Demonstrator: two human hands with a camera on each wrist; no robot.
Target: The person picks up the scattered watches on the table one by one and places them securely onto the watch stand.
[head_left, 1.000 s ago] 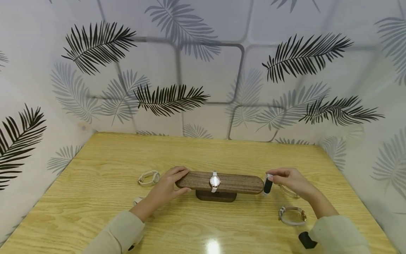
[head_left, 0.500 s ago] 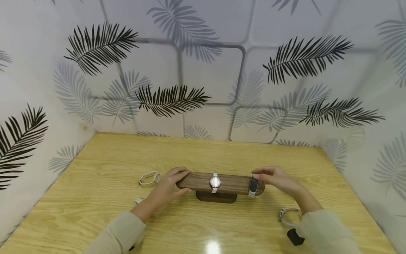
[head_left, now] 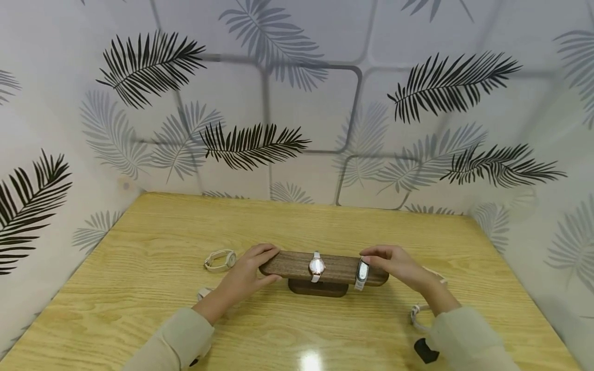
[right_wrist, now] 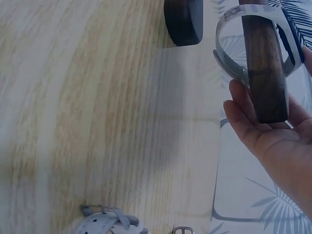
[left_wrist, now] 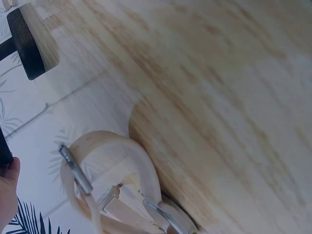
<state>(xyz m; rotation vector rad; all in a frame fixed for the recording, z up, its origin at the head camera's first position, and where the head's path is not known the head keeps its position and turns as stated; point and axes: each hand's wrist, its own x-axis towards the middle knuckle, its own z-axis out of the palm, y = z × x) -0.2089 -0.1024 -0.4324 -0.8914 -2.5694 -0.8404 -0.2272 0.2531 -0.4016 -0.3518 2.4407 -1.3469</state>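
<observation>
A dark wooden watch stand [head_left: 344, 266] with a long rounded bar is gripped at its left end by my left hand [head_left: 246, 268]. In the middle of the bar sits a wristwatch [head_left: 317, 266] with a white strap. Nearer the right end, a fitness band [head_left: 362, 273] with a pale strap loops around the bar. My right hand [head_left: 394, 265] pinches its upper part in the head view. From the right wrist, the strap [right_wrist: 226, 51] encircles the bar, and the fingers [right_wrist: 243, 119] lie beside the bar's end. Only a little of the left hand [left_wrist: 7, 195] shows in the left wrist view.
One pale watch [head_left: 223, 260] lies left of the stand, and another [head_left: 204, 293] is partly behind the left forearm. Right of the stand are a pale-strapped watch [head_left: 417, 317] and a black object [head_left: 425, 351], both partly covered by the right sleeve. A patterned wall [head_left: 297, 103] backs the table.
The right hand has moved left, bringing the fitness band from beyond the bar's right end onto the bar and along it. The left hand keeps its grip on the stand.
</observation>
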